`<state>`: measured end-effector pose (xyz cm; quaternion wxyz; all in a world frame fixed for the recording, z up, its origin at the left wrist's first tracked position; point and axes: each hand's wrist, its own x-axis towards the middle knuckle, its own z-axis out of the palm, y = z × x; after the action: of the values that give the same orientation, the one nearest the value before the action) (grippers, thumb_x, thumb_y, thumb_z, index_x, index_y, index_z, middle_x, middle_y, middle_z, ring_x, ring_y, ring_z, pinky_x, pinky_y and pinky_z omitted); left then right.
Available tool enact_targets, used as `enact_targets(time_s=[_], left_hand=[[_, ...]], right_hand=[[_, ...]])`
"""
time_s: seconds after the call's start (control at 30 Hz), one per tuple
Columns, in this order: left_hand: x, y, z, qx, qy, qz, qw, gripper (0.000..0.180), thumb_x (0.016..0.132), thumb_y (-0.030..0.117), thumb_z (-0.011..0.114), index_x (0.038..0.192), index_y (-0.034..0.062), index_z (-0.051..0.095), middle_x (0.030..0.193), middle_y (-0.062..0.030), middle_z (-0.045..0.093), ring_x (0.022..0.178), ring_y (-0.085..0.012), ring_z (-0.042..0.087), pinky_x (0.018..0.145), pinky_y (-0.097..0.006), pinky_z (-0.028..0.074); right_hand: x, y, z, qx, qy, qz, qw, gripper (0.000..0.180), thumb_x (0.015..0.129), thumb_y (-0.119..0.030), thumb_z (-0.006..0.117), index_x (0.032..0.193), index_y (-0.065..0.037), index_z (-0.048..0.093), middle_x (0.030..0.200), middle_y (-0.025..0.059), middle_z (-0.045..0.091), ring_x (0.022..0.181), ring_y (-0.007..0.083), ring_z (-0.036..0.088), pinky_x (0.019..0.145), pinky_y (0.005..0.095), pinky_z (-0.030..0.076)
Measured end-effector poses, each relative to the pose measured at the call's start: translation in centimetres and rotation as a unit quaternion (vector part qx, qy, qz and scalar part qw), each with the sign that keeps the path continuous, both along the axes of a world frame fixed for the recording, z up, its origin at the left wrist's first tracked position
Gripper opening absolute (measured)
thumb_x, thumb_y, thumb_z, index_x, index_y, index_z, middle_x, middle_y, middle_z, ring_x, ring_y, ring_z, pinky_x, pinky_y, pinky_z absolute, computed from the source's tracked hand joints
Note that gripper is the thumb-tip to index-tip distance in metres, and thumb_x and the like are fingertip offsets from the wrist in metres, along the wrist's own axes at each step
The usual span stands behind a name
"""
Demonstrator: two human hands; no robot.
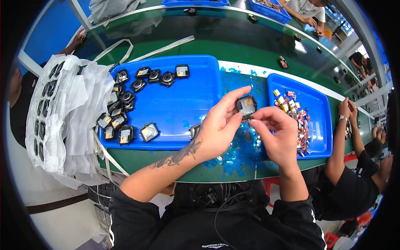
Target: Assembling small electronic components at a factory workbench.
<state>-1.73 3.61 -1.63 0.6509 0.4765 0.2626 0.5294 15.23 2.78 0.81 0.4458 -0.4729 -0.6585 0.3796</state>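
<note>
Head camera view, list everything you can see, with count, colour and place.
Small square part: one, black with a pale face, held between both hands.
Large tray: one, blue, centre of the green table.
Loose parts: about twenty, black, along the large tray's left and top.
Small tray: one, blue, to the right.
Small scraps: many, mixed colours, in the small tray.
Film bits: many, blue, on the table under the hands.
White bags of parts: a pile, far left.
Co-worker's arms: right side.
Left hand: fingers on the part.
Right hand: fingers at the part's lower edge.
</note>
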Motion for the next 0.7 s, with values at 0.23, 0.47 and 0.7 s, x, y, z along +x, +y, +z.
enact_targets(time_s=[0.23,0.47,0.7], left_hand=[[0.0,-0.1,-0.3,0.011,0.044,-0.005,0.999,0.044,0.096,-0.006,0.047,0.139,-0.0046,0.040,0.131,-0.0144,0.054,0.123,-0.0185,0.052,0.102,-0.031,0.043],[-0.3,-0.2,0.1,0.028,0.089,-0.012,0.996,0.043,0.097,-0.004,0.048,0.139,-0.0051,0.042,0.130,-0.0145,0.055,0.115,-0.0173,0.057,0.097,-0.031,0.047],[-0.2,-0.4,-0.4,0.057,0.095,0.000,0.994,0.043,0.096,-0.002,0.048,0.139,-0.0009,0.044,0.123,-0.0164,0.061,0.115,-0.0209,0.061,0.097,-0.031,0.048]], right_hand=[[-1.3,0.3,1.0,0.092,-0.103,-0.052,0.989,0.010,0.080,0.000,0.071,0.090,-0.002,0.070,0.076,0.0058,0.068,0.052,0.0071,0.050,0.047,0.0233,0.038],[-1.3,0.4,1.4,0.067,-0.100,-0.049,0.991,0.011,0.079,0.001,0.072,0.089,-0.001,0.070,0.073,0.0053,0.067,0.049,0.0069,0.048,0.046,0.0238,0.038],[-0.8,0.6,1.4,0.057,-0.108,-0.039,0.992,0.008,0.078,0.001,0.071,0.085,-0.001,0.069,0.073,0.0048,0.068,0.050,0.0064,0.047,0.046,0.0234,0.037]])
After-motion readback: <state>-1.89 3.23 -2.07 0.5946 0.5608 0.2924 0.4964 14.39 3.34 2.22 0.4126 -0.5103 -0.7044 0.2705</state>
